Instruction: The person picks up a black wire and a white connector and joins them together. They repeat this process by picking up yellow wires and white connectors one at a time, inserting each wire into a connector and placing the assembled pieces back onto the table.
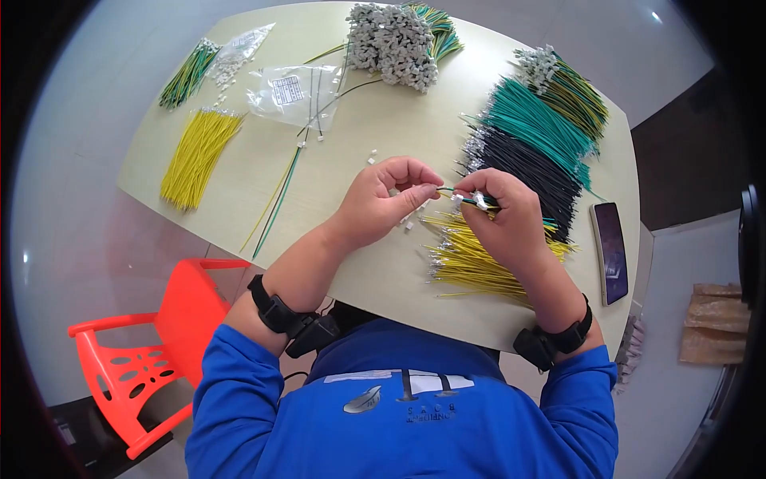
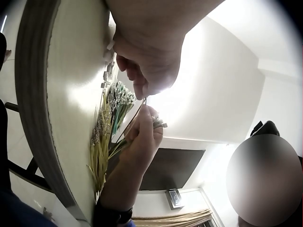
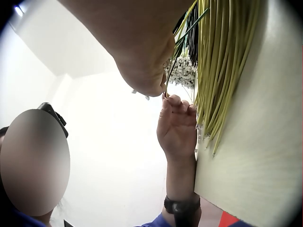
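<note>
Over the front of the table, my left hand (image 1: 383, 201) pinches the end of a thin wire (image 1: 445, 189) between thumb and index finger. My right hand (image 1: 513, 222) grips green, yellow and black wires, with white connector housings (image 1: 479, 199) showing at its fingertips. The two hands' fingertips are close together, the wire spanning the short gap. Beneath the right hand lies a bundle of yellow wires (image 1: 479, 259) with metal-tipped ends. A few loose white housings (image 1: 408, 226) lie by the left hand. In the right wrist view, the left hand (image 3: 177, 127) has its palm showing.
Bundles of black wires (image 1: 531, 180) and green wires (image 1: 538, 120) lie at the right, beside a phone (image 1: 611, 251). At the back sits a heap of white connectors (image 1: 391, 48). Yellow wires (image 1: 199, 160) and a clear bag (image 1: 291, 96) are at left; a red chair (image 1: 191, 311) stands beyond the edge.
</note>
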A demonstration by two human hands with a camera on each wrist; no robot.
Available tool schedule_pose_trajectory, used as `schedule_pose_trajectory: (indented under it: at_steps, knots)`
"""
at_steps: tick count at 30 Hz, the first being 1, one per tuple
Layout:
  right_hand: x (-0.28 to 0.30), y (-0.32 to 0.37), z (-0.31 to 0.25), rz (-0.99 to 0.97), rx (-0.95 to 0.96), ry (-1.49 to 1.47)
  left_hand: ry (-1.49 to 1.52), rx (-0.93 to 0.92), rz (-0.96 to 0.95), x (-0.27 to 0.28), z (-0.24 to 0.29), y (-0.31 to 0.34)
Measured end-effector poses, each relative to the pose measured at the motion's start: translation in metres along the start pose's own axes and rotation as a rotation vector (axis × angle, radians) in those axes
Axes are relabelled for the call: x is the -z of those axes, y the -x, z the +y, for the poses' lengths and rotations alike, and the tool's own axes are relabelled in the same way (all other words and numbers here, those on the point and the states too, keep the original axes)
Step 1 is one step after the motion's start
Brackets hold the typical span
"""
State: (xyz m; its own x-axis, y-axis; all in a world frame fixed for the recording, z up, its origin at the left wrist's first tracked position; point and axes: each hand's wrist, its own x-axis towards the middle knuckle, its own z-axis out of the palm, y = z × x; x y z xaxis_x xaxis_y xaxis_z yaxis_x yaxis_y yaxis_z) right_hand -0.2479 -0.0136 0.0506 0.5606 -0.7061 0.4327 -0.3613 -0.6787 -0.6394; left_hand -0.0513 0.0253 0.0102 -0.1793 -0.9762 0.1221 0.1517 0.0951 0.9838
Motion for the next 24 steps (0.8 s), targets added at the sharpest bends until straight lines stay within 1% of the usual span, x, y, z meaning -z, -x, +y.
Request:
schedule_pose_trajectory:
  at_steps: [6,9,10,13,17,18,21,22,24]
  knots:
    - [-0.0013,0.0002,0.0022,-0.002,-0.004,0.009,0.054,0.022,-0.013,0.0002,-0.0014,-0.0009]
    - [-0.0008,0.0004,0.0022,-0.040,-0.118,-0.069,0.083,0.039,-0.015,-0.0001,-0.0006,-0.0008]
    - [-0.0012,0.0002,0.0027,-0.040,-0.119,-0.069,0.097,0.045,-0.016,-0.0002,-0.0005,-0.0008]
    - [-0.0024,-0.0013,0.0041,-0.081,-0.207,-0.134,0.099,0.042,-0.014,-0.0003,-0.0011,-0.0011]
    - [-0.0021,-0.0020,0.0017,-0.131,-0.231,-0.107,0.062,0.022,-0.011,0.0005,-0.0033,-0.0001]
    - [-0.0027,-0.0018,0.0023,-0.132,-0.230,-0.107,0.043,0.011,-0.013,0.0009,-0.0035,-0.0002]
    - [-0.0062,0.0009,0.0053,-0.129,-0.127,-0.105,0.008,0.018,-0.009,0.0015,-0.0023,0.0003]
    - [-0.0069,0.0016,0.0049,-0.131,-0.127,-0.105,-0.010,0.020,-0.007,0.0017,-0.0021,0.0003]
    - [-0.0082,0.0031,0.0029,-0.106,-0.070,-0.028,0.014,0.023,0.001,0.0029,-0.0024,-0.0001]
